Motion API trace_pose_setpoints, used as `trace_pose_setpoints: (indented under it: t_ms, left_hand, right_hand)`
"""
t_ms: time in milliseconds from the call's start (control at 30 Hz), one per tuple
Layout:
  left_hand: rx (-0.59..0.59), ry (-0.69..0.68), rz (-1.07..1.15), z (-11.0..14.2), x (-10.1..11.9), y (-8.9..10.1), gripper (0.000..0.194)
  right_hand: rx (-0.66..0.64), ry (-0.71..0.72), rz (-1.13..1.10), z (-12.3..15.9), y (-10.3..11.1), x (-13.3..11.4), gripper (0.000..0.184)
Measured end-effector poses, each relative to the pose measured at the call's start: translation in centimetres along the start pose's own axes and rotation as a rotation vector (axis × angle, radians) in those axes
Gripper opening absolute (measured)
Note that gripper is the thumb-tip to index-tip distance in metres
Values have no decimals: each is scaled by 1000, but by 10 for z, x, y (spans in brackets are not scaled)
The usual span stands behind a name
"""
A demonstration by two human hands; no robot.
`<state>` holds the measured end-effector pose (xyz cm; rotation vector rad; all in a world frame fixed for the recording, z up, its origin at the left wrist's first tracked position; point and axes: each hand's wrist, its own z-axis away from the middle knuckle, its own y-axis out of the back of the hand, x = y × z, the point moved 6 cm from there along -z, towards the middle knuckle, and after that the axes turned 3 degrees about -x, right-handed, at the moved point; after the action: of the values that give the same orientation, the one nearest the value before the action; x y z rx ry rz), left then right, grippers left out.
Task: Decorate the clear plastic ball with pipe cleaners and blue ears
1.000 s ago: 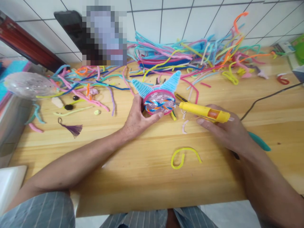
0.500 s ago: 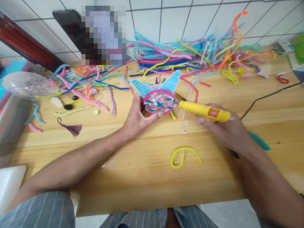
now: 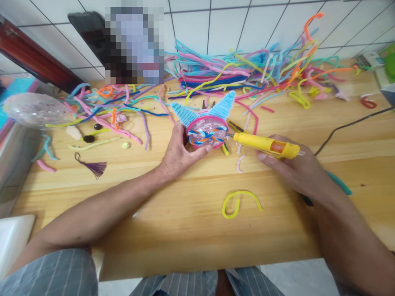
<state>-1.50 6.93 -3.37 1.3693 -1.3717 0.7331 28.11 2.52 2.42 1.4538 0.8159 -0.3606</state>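
My left hand [image 3: 182, 150] grips a round pink-rimmed craft piece [image 3: 207, 119] by its left and lower edge, thumb on the front. Two light blue pipe-cleaner ears [image 3: 221, 107] stick up from its top. A twisted blue, orange and white pipe-cleaner strip [image 3: 207, 135] crosses its clear, shiny front. In my right hand [image 3: 290, 162] is a yellow glue gun [image 3: 262, 144], its metal nozzle at the right rim of the craft piece. Whether the nozzle touches the rim I cannot tell. Below them on the table lies a curled yellow pipe cleaner [image 3: 230, 205].
Many coloured pipe cleaners [image 3: 212, 74] lie heaped along the tiled wall. To the left are a purple tassel [image 3: 92, 166], black pompoms [image 3: 89, 139] and a clear plastic bag [image 3: 37, 109]. A black cord [image 3: 345, 123] runs at the right, near teal-handled pliers or scissors [image 3: 339, 183].
The glue gun and my right hand have shifted very slightly to the right. My left hand and the craft piece stay almost where they were.
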Motion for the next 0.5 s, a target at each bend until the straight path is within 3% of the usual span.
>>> trace_pose_setpoints:
  t_ms: [333,500]
  left_hand:
    - [8,-32,5,0,-1,0,77]
    - [9,-28,17,0,-1,0,78]
  right_hand:
    - [-3,91,-14,0,-1,-6,20]
    - [3,71,-10,0,-2,-5,22]
